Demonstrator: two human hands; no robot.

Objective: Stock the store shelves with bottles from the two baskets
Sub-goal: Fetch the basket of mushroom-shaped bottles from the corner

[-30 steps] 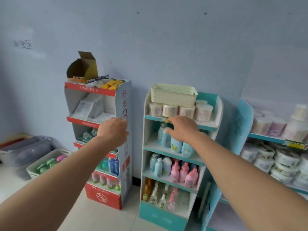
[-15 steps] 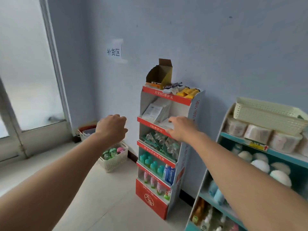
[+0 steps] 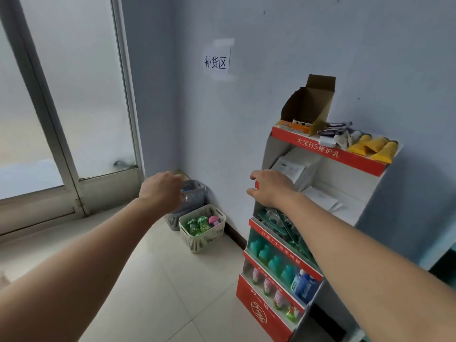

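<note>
Tiled floor (image 3: 158,287): basket (image 3: 202,240) w/ bottles (image 3: 197,225) (green, pink); L hand (image 3: 161,191), R hand (image 3: 271,188) raised.

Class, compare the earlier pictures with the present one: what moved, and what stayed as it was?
The view swung left: the red shelf slid right, the window came into sight, the cream basket and grey basket drew nearer. The left hand and right hand stay outstretched, holding nothing.
</note>
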